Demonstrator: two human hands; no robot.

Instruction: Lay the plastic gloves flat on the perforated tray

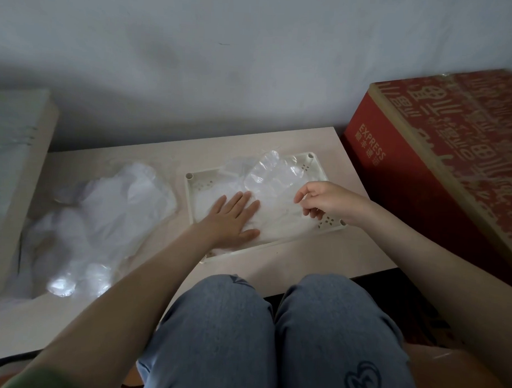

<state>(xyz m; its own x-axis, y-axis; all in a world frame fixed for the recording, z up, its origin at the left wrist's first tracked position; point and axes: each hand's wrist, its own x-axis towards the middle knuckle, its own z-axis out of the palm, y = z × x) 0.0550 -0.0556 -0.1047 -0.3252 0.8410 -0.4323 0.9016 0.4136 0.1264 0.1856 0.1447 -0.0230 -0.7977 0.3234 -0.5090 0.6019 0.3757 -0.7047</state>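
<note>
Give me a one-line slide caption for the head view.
Left hand presses a plastic glove flat on the perforated tray while the right hand pinches its edge.

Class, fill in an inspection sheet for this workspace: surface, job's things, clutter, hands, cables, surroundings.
Surface: pale table.
Job's things: perforated tray on the table; clear glove spread in it; pile of gloves left of the tray.
Clutter: nothing seen.
Hands: left hand flat, pressing the glove; right hand pinching the glove's edge.
Cables: what seems a dark cable by the table's near left corner.
Surroundings: grey wall behind; red box at the right; pale box at the left.
</note>
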